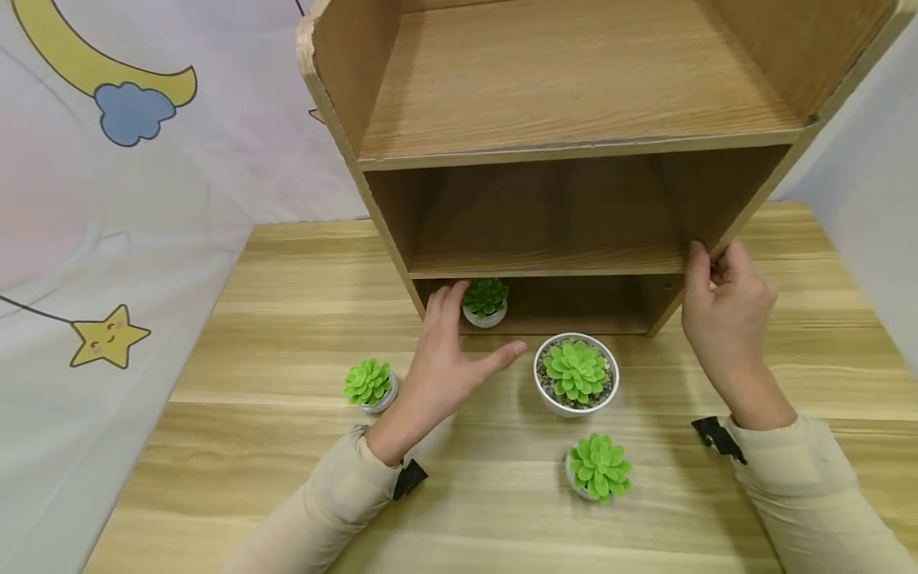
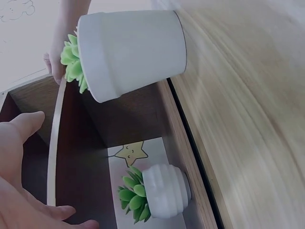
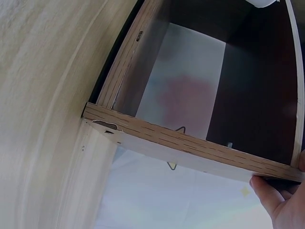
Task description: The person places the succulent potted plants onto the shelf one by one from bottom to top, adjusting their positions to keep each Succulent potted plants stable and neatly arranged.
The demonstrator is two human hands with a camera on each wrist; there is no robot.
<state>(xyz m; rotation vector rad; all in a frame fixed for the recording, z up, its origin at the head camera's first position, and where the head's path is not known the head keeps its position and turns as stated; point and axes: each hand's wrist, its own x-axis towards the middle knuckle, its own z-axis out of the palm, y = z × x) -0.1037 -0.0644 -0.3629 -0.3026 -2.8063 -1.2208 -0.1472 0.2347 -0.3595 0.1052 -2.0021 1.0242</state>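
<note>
My left hand (image 1: 448, 359) is at the left front of the wooden shelf (image 1: 574, 151), fingers straight and thumb spread wide. Just beyond its fingers, a small potted succulent (image 1: 485, 301) stands in the bottom compartment; in the left wrist view its ribbed white pot (image 2: 166, 191) appears apart from the hand. My right hand (image 1: 731, 319) pinches the front edge of the shelf's right side panel (image 3: 200, 148). Between the hands, a larger potted succulent (image 1: 576, 373) with pebbles stands on the table before the shelf.
A small succulent (image 1: 368, 384) sits on the table left of my left wrist. Another small succulent (image 1: 599, 469) is nearer me, in front of the larger pot. A printed cloth (image 1: 143, 239) hangs along the left and behind the wooden table (image 1: 287, 319).
</note>
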